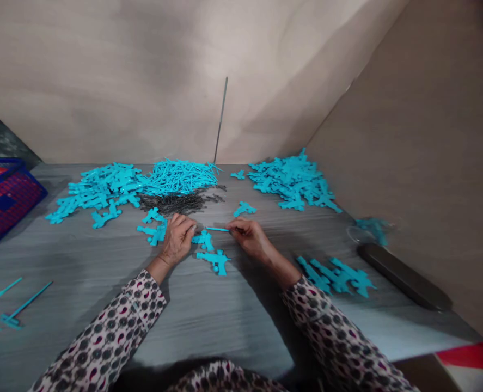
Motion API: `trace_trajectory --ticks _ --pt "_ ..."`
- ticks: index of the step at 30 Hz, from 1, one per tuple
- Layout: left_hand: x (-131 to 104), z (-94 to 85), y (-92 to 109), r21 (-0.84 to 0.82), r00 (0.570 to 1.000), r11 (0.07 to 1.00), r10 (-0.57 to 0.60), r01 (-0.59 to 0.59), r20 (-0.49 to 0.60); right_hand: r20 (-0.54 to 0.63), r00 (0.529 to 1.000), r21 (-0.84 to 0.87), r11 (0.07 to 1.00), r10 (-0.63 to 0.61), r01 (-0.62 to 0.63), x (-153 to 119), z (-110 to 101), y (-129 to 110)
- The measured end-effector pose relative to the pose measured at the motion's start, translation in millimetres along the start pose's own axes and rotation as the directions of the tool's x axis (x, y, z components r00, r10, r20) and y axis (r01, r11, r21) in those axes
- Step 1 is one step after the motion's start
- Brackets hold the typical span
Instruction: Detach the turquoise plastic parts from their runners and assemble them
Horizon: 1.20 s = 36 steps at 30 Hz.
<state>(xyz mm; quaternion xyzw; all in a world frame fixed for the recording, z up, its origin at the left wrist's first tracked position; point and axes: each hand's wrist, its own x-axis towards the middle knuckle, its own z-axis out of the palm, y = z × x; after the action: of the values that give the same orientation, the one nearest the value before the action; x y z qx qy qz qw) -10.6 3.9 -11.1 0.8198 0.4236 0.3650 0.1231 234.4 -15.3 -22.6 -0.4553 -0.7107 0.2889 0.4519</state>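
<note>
My right hand (249,238) pinches one end of a thin turquoise plastic rod (216,229), which points left toward my other hand. My left hand (177,238) is closed, thumb against the fingers; what it holds, if anything, is too small to make out. Turquoise gun-shaped plastic pieces lie around it: one piece (151,234) is partly covered by the hand, another (203,239) sits just right of its fingers. Below them rests a gun-shaped piece (216,261) with a small round knob. Beyond the right hand lies a single gun-shaped piece (245,208).
Turquoise gun-shaped pieces are heaped at the left (106,188) and right (292,179). Between them are a rod pile (184,177) and a pile of thin dark pieces (173,203). A row of gun-shaped pieces (335,275), a dark oblong case (404,277) and a blue basket (20,190) flank the arms.
</note>
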Motion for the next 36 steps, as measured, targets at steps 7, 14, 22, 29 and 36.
trace_trajectory --ticks 7,14,22,29,36 --pt "-0.3 -0.8 1.2 -0.056 0.998 0.998 0.029 -0.026 0.048 -0.008 1.000 0.059 0.998 -0.013 0.014 -1.0 -0.5 -2.4" --pt "-2.0 -1.2 11.0 -0.069 0.999 0.997 0.017 -0.015 0.027 -0.004 1.000 0.093 0.996 -0.004 0.004 -3.5 -1.9 -8.3" --pt "-1.8 -4.1 17.6 -0.105 0.999 0.994 -0.011 0.007 -0.043 -0.064 0.998 0.086 0.996 -0.027 0.033 -5.8 3.4 -17.4" --pt "0.3 -3.7 22.0 -0.222 0.996 0.975 -0.041 0.022 -0.080 -0.088 0.995 0.090 0.995 -0.038 0.046 -7.3 6.3 -22.3" --pt "-0.9 -0.7 22.7 -0.235 0.996 0.972 -0.035 0.015 -0.085 -0.102 0.993 0.075 0.995 -0.055 0.063 -8.6 6.2 -26.3"
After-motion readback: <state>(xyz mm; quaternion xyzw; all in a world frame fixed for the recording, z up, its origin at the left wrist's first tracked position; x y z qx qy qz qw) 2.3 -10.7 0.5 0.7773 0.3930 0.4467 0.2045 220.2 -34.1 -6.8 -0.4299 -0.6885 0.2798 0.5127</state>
